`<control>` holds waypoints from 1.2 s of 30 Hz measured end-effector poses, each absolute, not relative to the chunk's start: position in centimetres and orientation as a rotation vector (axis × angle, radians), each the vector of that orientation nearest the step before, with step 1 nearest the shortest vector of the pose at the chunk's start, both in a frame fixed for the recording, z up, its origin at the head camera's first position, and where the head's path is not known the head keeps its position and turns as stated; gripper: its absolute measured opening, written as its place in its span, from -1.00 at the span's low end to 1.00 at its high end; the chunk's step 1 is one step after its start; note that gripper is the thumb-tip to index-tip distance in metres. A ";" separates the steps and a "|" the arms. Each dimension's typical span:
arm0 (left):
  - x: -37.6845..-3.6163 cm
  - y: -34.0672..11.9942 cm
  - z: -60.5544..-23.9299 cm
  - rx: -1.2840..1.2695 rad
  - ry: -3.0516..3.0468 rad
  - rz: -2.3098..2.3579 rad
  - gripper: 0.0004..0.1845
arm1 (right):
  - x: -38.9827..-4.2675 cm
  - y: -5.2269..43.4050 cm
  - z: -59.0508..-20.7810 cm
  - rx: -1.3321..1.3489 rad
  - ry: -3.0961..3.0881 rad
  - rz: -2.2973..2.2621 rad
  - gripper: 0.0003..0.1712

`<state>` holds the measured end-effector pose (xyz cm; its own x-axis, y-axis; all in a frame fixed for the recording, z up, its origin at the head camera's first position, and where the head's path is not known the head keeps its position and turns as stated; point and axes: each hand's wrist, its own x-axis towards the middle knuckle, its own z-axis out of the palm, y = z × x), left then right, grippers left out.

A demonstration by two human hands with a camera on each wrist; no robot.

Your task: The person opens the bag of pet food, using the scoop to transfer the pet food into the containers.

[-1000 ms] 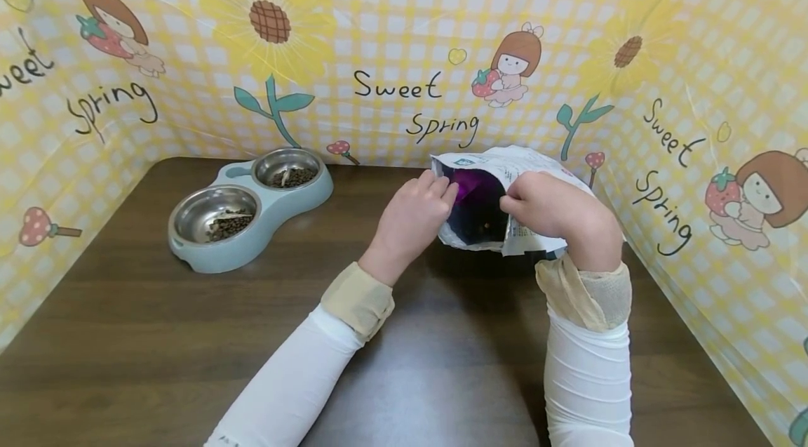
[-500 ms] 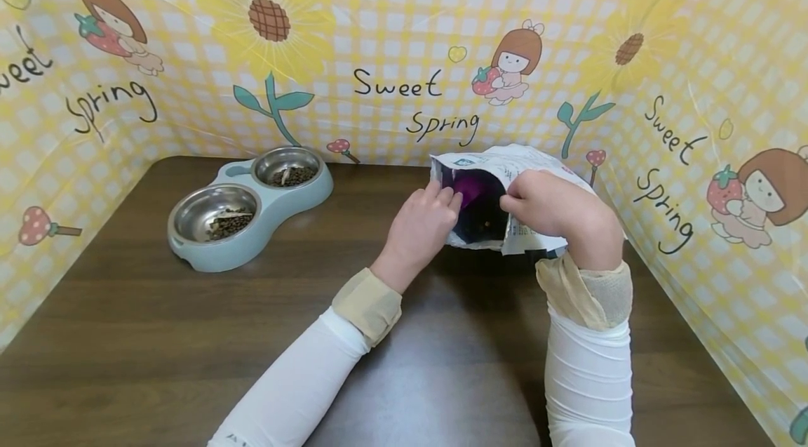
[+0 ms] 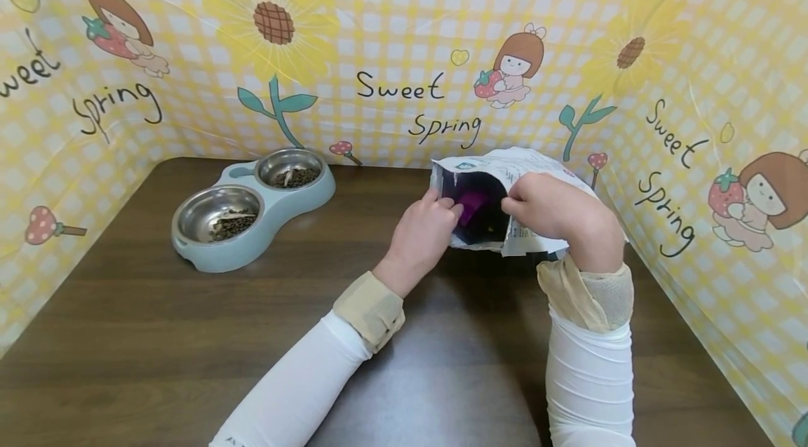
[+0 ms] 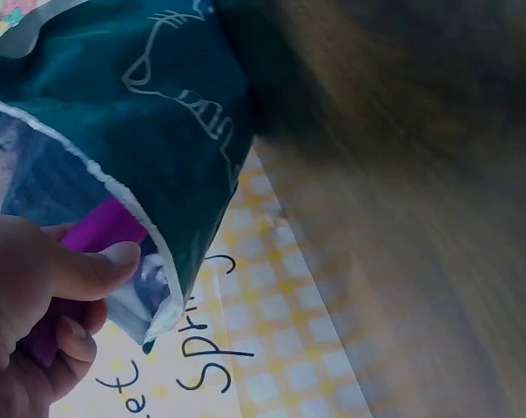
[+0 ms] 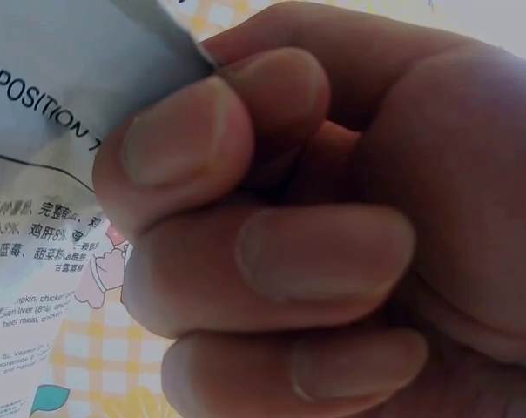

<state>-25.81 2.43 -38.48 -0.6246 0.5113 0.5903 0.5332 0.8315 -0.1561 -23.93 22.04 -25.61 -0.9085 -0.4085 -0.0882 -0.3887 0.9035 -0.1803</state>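
Note:
A white pet food bag (image 3: pixel 536 161) lies on its side at the back right, its dark mouth facing me. My right hand (image 3: pixel 558 212) pinches the right edge of that mouth between thumb and curled fingers; in the right wrist view the printed bag panel (image 5: pixel 37 113) runs into the grip. My left hand (image 3: pixel 419 236) is at the left of the opening and grips a purple scoop (image 4: pixel 106 228) by its handle. The scoop's far part reaches into the bag, partly hidden by the dark inside. The left wrist view shows the bag's teal side (image 4: pixel 185 131).
A light blue double feeder (image 3: pixel 268 205) stands at the back left, its two steel bowls each holding brown kibble. Yellow checked cloth (image 3: pixel 391 19) walls the brown wooden table (image 3: pixel 158 356) on the back and both sides.
My left hand has shifted slightly right and toward me, and the purple scoop sits lower in the bag mouth. The right hand keeps its hold on the bag edge.

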 end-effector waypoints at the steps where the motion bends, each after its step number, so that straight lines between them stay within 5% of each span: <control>1: -25.8 2.4 -38.4 -0.762 -2.385 -0.069 -0.75 | -23.9 22.0 -25.6 -0.621 2.944 -0.238 -0.41; 36: -27.1 -0.9 -36.6 -0.763 -2.912 -0.778 -0.81 | -23.9 22.2 -25.6 -0.631 2.914 -0.268 -0.41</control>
